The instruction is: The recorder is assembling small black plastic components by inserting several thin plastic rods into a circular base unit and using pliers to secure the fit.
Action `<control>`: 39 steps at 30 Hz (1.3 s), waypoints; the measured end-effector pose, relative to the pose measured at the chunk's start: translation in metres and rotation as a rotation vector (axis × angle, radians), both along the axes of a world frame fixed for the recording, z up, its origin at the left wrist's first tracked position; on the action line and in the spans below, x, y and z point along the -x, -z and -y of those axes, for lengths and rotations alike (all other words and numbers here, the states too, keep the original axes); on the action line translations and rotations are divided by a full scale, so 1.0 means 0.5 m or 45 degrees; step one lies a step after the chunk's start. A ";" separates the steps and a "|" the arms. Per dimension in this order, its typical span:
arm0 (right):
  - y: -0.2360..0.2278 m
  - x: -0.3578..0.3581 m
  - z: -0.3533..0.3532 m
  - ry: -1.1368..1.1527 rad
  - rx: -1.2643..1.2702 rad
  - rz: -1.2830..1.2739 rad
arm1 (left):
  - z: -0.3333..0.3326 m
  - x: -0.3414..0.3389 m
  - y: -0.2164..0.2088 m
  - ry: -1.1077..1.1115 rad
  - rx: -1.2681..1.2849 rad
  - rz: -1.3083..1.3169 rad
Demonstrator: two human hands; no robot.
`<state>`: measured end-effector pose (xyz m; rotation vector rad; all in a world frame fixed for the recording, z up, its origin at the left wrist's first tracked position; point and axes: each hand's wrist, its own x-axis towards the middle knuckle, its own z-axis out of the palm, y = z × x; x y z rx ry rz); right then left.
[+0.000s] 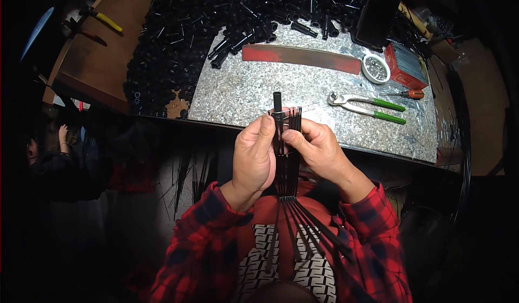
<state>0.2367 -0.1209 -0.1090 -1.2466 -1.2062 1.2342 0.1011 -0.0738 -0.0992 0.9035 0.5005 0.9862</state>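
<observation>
Just in front of the table's near edge, I hold an umbrella frame (287,176) upright, its thin black ribs gathered in a bundle and fanning out below toward my lap. My left hand (254,149) is closed around the short black shaft (277,102), thumb pressed along it near the top. On the other side, my right hand (324,149) pinches the upper ends of the ribs between thumb and fingers. A thin wire crosses near the fingertips; its exact path is hard to make out.
On the speckled tabletop (259,97) lie green-handled pincers (367,108), a screwdriver (413,94) and a red strip (300,58). A white bowl (377,82) of small metal bits stands beside a red box (397,68). Black tubular parts (184,38) are heaped behind. Another person's hand (64,135) shows far left.
</observation>
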 end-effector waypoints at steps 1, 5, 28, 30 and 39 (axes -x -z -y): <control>-0.001 -0.001 -0.001 -0.001 -0.021 0.007 | -0.001 -0.001 0.001 0.002 0.001 -0.002; 0.003 -0.001 -0.005 0.005 -0.015 -0.035 | -0.006 0.000 0.006 0.021 0.029 0.021; -0.007 -0.019 -0.017 -0.143 0.157 -0.278 | -0.007 0.002 0.002 0.191 0.115 0.139; -0.013 -0.018 -0.020 -0.131 0.159 -0.262 | -0.005 -0.003 0.008 0.177 0.124 0.147; -0.023 0.002 0.006 0.041 0.180 0.212 | -0.002 -0.012 0.015 0.024 -0.017 -0.004</control>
